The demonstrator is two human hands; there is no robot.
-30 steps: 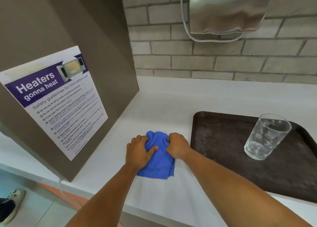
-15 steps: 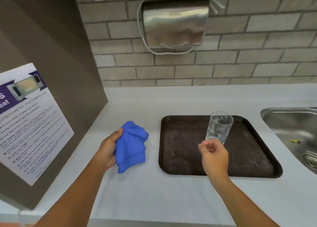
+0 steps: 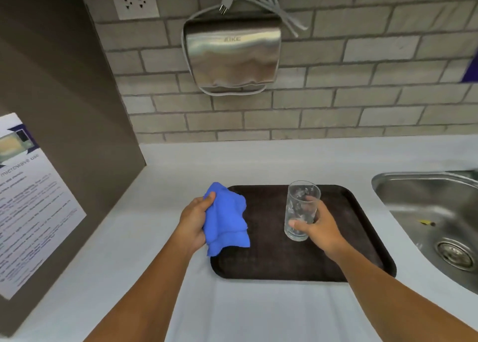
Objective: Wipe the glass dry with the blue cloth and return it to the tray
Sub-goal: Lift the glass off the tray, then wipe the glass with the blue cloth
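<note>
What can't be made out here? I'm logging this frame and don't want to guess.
Head view only:
- Glass: whether it has left the tray; the right hand covers its base.
- Blue cloth: the left hand hides part of it.
- Poster: small print blurred, cut by the left edge.
- Sink: cut by the right edge.

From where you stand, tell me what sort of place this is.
Probably a shared pantry or canteen wash-up corner. A steel sink is set into the white counter, a metal hand dryer hangs on the brick wall, and a posted notice gives microwave use guidelines.
</note>
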